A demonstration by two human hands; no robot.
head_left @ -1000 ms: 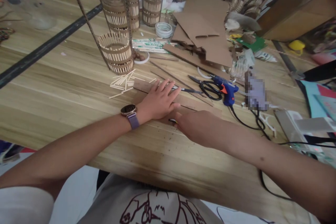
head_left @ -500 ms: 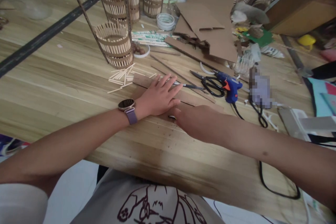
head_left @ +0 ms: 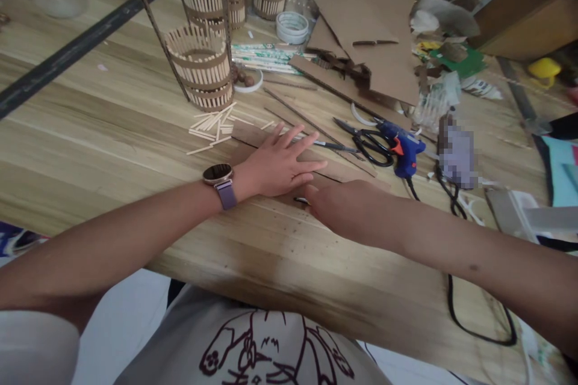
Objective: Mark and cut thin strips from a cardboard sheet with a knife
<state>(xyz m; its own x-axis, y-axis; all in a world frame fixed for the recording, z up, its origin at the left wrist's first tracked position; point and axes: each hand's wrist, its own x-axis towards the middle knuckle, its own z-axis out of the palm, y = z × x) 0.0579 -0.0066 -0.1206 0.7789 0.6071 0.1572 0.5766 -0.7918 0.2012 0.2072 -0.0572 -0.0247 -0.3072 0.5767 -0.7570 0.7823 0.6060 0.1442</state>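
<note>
My left hand lies flat with fingers spread on a brown cardboard piece on the wooden table. Close beside it, my right hand is closed, its fingers curled under and mostly hidden. A small shiny edge shows at the right fingertips; what it belongs to I cannot make out. Just beyond the left fingers lies a thin pen-like tool. Loose light sticks are scattered left of the cardboard. Black-handled scissors and a blue glue gun rest to the right.
A stick basket with tall uprights stands behind the loose sticks, with more baskets behind it. Tape rolls and large cardboard sheets lie at the back. A black cable loops under the right forearm.
The view has shifted slightly, so the table items appear a little farther right and higher. Both hands keep nearly the same pose, with the left fingers still spread on the cardboard.
</note>
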